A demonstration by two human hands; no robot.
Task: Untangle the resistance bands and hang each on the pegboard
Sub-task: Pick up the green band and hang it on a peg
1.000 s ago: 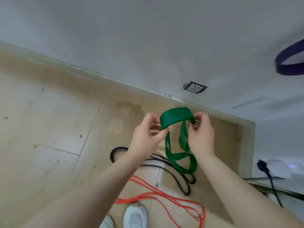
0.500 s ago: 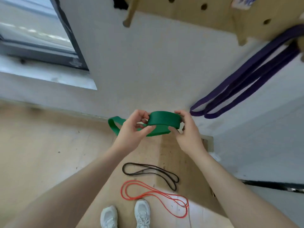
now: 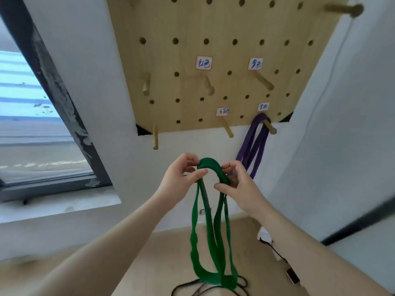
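- Risk: green resistance band (image 3: 210,242) is hanging doubled in several strands; if only one strand gets hooked over a peg, the rest could be sliding off or re-twisting.
- Risk: the free peg (image 3: 227,127) under the label is sitting just left of the peg carrying the purple band (image 3: 253,146); a wide swing could be snagging or knocking that one off.
- Risk: the green loops' bottom is dangling near the black band (image 3: 205,287) on the floor; lifting could be dragging it along if they catch.
- Left hand (image 3: 181,178): pinching the top arch of the green band between thumb and curled fingers, left side.
- Right hand (image 3: 237,184): fingers curled around the arch's right side, thumb underneath, gripping.
- Band is being held up below the pegboard (image 3: 213,52), not yet on any peg.
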